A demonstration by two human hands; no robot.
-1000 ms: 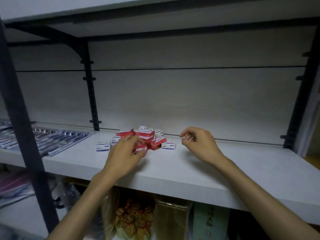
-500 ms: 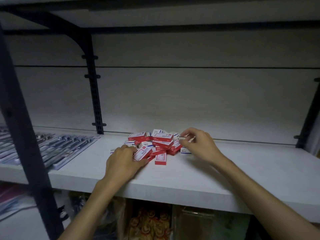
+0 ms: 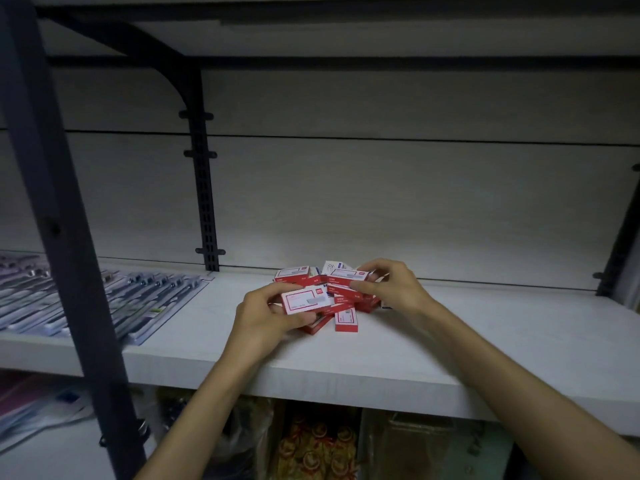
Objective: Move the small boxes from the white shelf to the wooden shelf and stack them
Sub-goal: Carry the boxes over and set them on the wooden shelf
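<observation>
2 hands work the pile of small boxes [image 3: 332,299] on the white shelf [image 3: 450,351]: my left hand [image 3: 266,318] pinches 1 box [image 3: 305,300], my right hand [image 3: 389,287] clamps another at the pile's far side. Lifting carelessly could topple loose boxes between them off the edge.

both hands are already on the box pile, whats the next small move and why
Probably lift both hands clear of the pile. The left hand already grips one red and white box, and the right hand pinches another box atop the heap on the white shelf.
</observation>
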